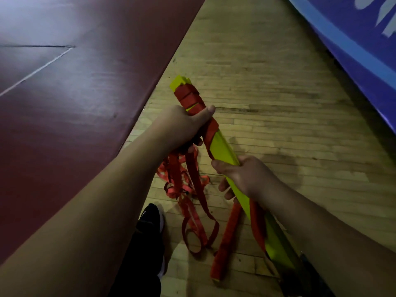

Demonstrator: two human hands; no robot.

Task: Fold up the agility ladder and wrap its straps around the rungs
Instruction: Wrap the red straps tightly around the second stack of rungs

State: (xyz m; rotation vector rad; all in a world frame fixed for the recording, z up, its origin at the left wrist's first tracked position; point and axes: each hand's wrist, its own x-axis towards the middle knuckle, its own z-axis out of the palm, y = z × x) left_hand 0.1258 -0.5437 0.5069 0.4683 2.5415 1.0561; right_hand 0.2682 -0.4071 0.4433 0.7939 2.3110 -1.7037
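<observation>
Stacked yellow rungs (pixel 222 146) run diagonally, far end away-left, near end by the right forearm; left hand (pixel 186 125) clenched on rungs just below the wrapped red straps (pixel 188 97), right hand (pixel 246 174) gripping mid-bundle, loose straps hanging below the left, nearer hand.

Bare wooden floor (pixel 267 86) is lying open ahead and right of the bundle. Maroon mat (pixel 75 93) is closing off the left, blue mat (pixel 347 39) the far right. Loose red straps (pixel 188 189) and a black shoe (pixel 151 221) are cluttering the floor below.
</observation>
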